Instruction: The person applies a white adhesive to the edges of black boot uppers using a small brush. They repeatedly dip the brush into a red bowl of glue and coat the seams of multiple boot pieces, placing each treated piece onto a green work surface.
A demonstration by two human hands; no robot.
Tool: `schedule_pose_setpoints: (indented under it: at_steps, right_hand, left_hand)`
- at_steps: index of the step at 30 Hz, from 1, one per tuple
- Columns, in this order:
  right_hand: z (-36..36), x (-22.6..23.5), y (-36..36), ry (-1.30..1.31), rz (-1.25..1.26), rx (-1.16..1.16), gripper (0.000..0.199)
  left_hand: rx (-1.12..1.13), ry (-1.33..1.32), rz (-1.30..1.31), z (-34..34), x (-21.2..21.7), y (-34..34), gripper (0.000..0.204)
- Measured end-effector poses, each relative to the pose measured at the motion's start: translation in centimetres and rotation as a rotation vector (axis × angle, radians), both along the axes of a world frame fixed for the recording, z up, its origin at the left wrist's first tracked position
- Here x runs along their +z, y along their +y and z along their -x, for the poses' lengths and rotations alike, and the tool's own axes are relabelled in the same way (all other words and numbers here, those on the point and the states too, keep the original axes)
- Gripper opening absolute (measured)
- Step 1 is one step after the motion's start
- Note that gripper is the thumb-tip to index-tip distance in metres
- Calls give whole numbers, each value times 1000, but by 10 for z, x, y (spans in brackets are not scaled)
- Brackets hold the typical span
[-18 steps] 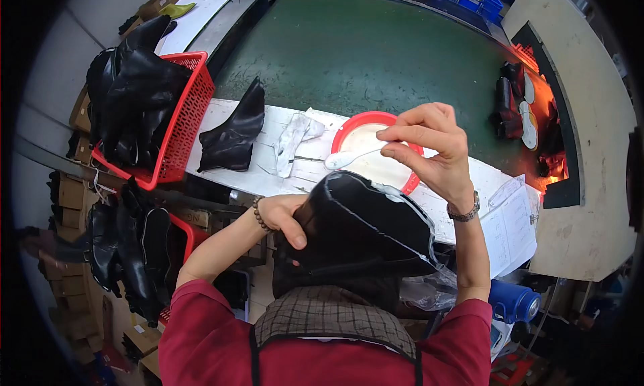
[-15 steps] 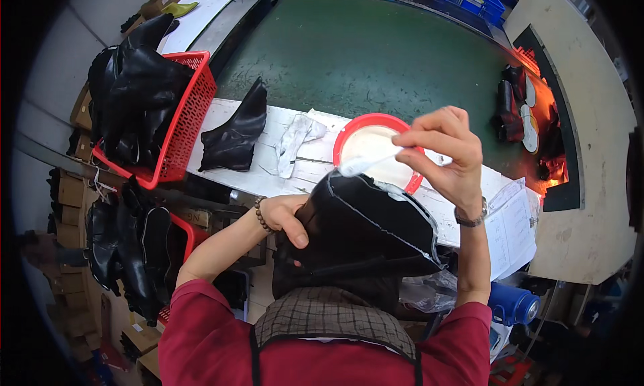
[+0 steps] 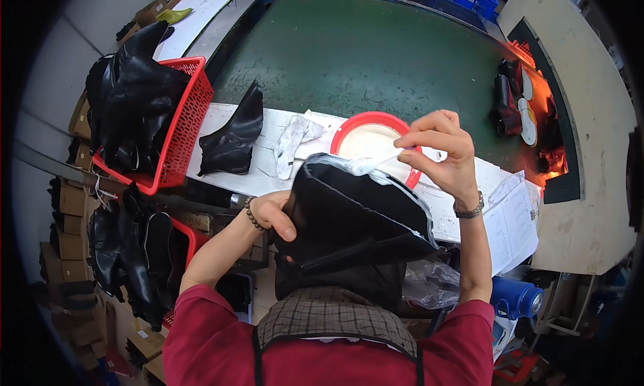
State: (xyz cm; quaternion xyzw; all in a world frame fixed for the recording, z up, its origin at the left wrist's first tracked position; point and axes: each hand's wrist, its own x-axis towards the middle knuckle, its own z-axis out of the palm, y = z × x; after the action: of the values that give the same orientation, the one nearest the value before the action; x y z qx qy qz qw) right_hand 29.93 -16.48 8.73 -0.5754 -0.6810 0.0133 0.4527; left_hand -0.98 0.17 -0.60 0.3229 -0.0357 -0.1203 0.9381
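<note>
Probably light, pliable and slick along its white-smeared rim, the black boot upper (image 3: 355,215) near the red bowl (image 3: 369,117) suits a dry-side hold, where the left hand (image 3: 274,213) clamps its fingers, the right hand's (image 3: 444,151) pinching a white applicator (image 3: 365,166).

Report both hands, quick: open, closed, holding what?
Left hand: closed on the black piece, thumb on top.
Right hand: closed, pinching a thin white-coated tool between thumb and fingers.

Downward head-height fisheye view over both hands (image 3: 451,152)
</note>
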Motion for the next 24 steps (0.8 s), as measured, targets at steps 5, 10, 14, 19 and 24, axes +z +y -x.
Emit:
schedule_pose_setpoints:
  at_steps: [5, 10, 14, 19, 24]
  right_hand:
    - [-7, -14, -19, 74, 19, -86, 22]
    - [-11, -29, -31, 168, 25, -146, 22]
    - [-33, -72, -41, 525, 1, -331, 17]
    - [-58, -166, -60, 1056, 63, -559, 23]
    - [-44, -208, -57, 1016, -31, -700, 21]
  left_hand:
    - [136, -150, 43, 13, -11, 12, 90]
    - [237, -251, 81, 11, -3, 14, 96]
    - [336, -192, 187, -9, 10, 23, 88]
    - [656, -14, 185, -53, -15, 70, 51]
    - [640, -63, 216, -130, -23, 122, 80]
